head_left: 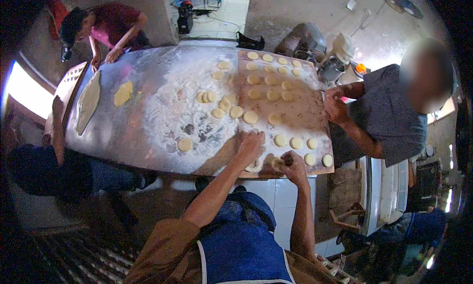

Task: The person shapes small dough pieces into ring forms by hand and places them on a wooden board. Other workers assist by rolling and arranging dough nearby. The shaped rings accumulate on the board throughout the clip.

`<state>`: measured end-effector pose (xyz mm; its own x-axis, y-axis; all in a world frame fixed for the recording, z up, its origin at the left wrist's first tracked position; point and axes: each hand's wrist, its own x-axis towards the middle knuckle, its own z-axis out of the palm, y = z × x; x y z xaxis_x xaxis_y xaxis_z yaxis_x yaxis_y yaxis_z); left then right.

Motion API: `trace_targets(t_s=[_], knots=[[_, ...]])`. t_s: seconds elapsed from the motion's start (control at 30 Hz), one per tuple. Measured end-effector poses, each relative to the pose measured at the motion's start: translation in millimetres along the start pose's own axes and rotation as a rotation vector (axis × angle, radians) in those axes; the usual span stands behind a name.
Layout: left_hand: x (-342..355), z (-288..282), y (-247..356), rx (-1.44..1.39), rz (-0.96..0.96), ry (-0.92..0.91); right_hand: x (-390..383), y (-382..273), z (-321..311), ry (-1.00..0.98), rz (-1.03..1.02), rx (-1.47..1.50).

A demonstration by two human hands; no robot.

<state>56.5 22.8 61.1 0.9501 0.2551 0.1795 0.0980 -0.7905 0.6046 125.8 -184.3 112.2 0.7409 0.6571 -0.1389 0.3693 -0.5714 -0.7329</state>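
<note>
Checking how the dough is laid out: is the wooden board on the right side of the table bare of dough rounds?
No. The wooden board carries many dough rounds in rows, and both the left hand and right hand rest at its near edge.

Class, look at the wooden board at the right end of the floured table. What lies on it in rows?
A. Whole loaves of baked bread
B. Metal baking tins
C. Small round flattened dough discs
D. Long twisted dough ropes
C: the wooden board carries rows of small round dough discs, pale and flat, with the person's right hand and left hand at its near edge.
</note>
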Motion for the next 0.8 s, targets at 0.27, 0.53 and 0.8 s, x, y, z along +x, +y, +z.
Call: trace_targets(t_s=[0.27, 0.53, 0.8], knots=[[-94, -103, -130, 0.05, -0.433, 0.585, 59, -93, 149, -0.16, -0.262, -0.023], [-136, -126, -106, -0.109, -0.428, 0.458, 82, -147, 179, -0.091, -0.339, -0.378], [-107, -121, -89, -0.565, -0.421, 0.184, 52, -125, 179, 0.124, -0.056, 0.494]])
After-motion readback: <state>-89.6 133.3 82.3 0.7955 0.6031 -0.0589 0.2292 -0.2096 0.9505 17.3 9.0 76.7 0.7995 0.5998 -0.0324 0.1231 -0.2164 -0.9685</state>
